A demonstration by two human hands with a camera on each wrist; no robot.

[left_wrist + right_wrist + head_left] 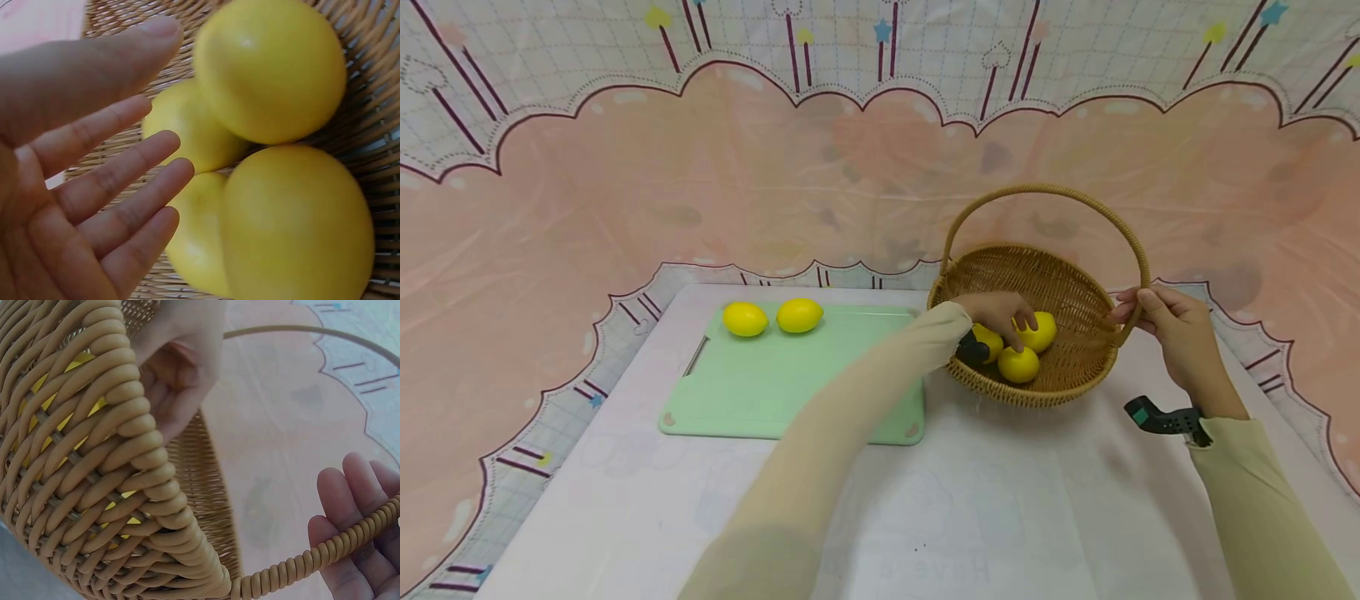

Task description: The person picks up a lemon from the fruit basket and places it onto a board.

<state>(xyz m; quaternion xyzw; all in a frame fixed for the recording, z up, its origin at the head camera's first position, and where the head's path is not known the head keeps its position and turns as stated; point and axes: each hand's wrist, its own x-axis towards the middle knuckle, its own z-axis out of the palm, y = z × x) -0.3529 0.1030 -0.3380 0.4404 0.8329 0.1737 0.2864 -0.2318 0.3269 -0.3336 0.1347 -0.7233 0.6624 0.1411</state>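
A wicker basket [1078,287] is tilted toward me on the right of the table, with several yellow lemons [1018,365] inside. My left hand [998,312] reaches into it over the lemons. In the left wrist view, the left hand [81,206] has its fingers extended beside the lemons [272,69], and nothing is held. My right hand [1183,333] grips the lower right end of the basket's arched handle [1045,189]. The right wrist view has that handle [287,573] lying across the fingers of the right hand [340,494].
A light green cutting board [752,392] lies left of the basket. Near its back left corner sit two lemons [800,315], side by side. A patterned cloth [775,183] hangs behind the white table [970,517]. My left forearm crosses over the board.
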